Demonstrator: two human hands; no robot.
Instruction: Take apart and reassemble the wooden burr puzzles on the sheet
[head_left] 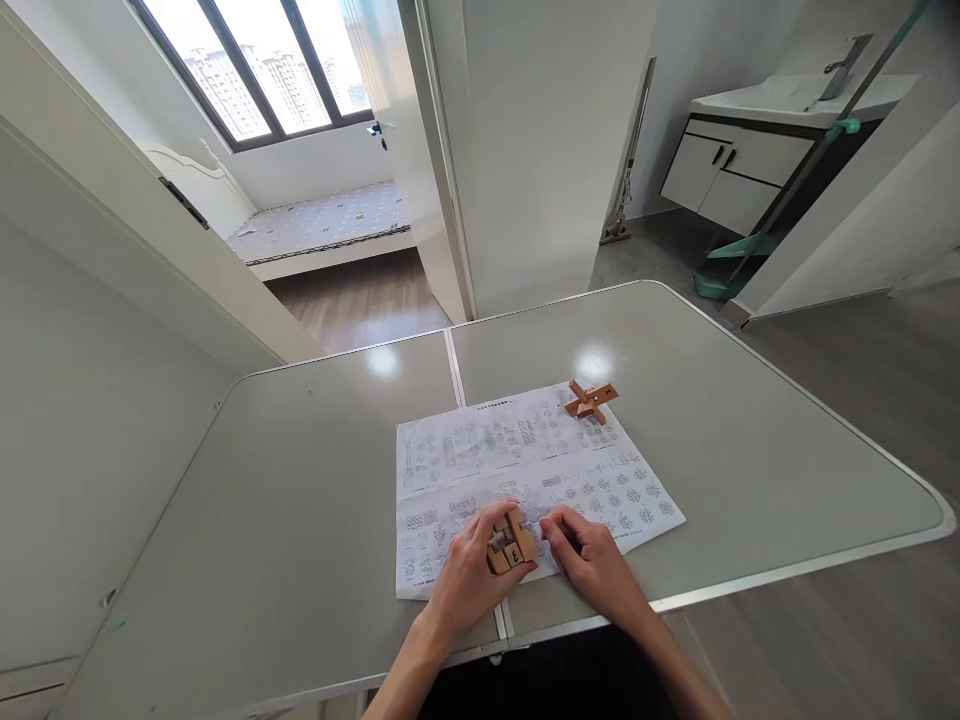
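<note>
At upper left, through a doorway, a window (pixel 262 128) is letting in daylight, and below it a bed (pixel 330 220) is standing in the next room. In front of you, a grey, pale-edged surface (pixel 322 480) is stretching across the view, and a large printed sheet (pixel 525 465) is lying over its middle seam. Your left hand (pixel 465 575) is resting over the sheet's lower part; its grip is clasping a notched wooden block (pixel 526 542), fingers along the top, thumb at the lower edge, a dark mark resembling a 3 showing. Just to the right, your right hand (pixel 596 565) is hovering near the block, apart from it, fingers curling inward; I cannot tell whether that grip is pinching anything small. Slightly farther away, a crossed wooden piece (pixel 590 403) is sitting at the sheet's upper right corner, its bars sticking out at angles. At far right, beyond the surface, a washbasin cabinet (pixel 739 165) is hanging on the wall (pixel 555 150)
</note>
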